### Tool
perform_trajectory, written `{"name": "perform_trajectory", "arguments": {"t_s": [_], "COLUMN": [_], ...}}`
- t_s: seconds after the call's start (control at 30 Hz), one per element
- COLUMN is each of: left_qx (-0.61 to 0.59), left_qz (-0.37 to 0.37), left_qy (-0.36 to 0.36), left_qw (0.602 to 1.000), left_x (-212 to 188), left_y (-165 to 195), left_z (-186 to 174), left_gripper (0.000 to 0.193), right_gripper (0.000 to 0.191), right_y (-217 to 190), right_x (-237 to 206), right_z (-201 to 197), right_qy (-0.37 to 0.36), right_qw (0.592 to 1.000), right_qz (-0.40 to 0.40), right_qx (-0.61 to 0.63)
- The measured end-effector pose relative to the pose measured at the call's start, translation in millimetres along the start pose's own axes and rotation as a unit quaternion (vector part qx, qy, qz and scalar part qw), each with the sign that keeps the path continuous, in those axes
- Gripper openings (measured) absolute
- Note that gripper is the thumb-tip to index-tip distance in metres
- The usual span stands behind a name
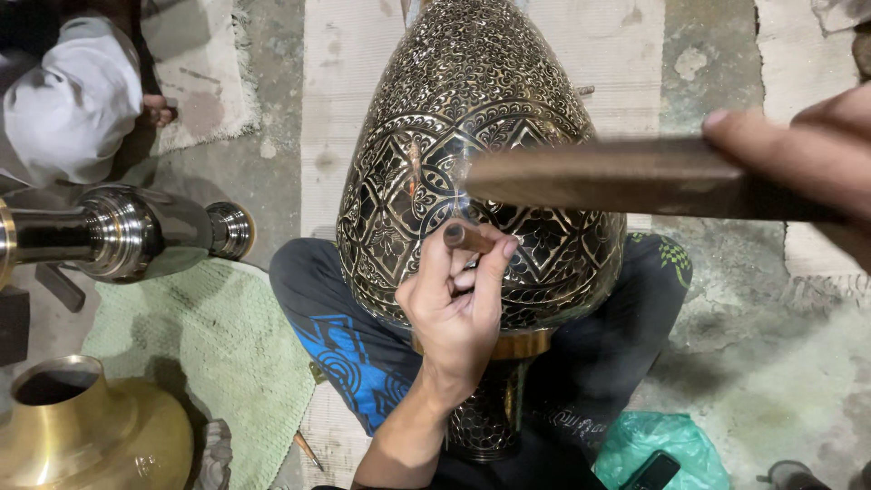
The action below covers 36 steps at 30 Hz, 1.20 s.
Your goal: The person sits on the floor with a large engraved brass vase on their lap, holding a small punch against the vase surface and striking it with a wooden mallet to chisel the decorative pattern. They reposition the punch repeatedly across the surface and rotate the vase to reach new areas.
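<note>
My left hand (456,304) pinches a chisel (466,238) against the engraved brass vase (481,118). My right hand (807,154) is clamped on a wooden mallet (599,177)

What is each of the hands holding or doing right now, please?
Left hand: closed on a small chisel against the engraved vase.
Right hand: closed on a wooden hammer handle.

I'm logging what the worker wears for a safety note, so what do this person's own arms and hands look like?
Both are bare: no gloves, rings, watch or bracelets show. The left hand and its forearm are uncovered, with no sleeve in view. Of the right hand, only the fingers and part of the palm show at the frame's edge, blurred, also ungloved.
</note>
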<state>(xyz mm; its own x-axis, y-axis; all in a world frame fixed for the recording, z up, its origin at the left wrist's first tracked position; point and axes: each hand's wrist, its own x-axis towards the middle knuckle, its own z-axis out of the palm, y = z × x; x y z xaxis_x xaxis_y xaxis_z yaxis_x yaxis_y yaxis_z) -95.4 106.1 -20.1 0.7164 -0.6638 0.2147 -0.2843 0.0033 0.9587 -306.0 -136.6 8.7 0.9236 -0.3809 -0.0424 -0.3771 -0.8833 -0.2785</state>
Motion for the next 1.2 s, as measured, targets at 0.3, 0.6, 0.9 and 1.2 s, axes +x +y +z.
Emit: {"name": "perform_trajectory", "arguments": {"t_s": [0.3,0.6,0.9,1.2], "left_qx": [0.010,0.027,0.053,0.017], "left_qz": [0.009,-0.020,0.005,-0.013], "left_qy": [-0.007,-0.007,-0.006,-0.041], "left_qw": [1.000,0.999,0.999,0.999], "left_x": [-1.1,-4.9,-2.0,4.0], "left_y": [-4.8,-8.5,-6.0,2.2], "left_z": [-4.7,-5.9,-5.8,-7.6], "left_gripper": [0.022,0.019,0.018,0.019], "right_gripper": [0.060,0.059,0.057,0.056], "right_y": [-1.8,-0.4,-5.2,-5.8], "right_x": [-0.7,1.7,-2.4,-2.8], "right_z": [5.4,3.9,3.3,0.9], "right_qy": [0.016,0.024,0.026,0.031], "right_qw": [1.000,1.000,1.000,0.999], "right_qz": [-0.008,-0.011,-0.004,-0.002], "right_qx": [-0.005,-0.003,-0.010,-0.014]}}
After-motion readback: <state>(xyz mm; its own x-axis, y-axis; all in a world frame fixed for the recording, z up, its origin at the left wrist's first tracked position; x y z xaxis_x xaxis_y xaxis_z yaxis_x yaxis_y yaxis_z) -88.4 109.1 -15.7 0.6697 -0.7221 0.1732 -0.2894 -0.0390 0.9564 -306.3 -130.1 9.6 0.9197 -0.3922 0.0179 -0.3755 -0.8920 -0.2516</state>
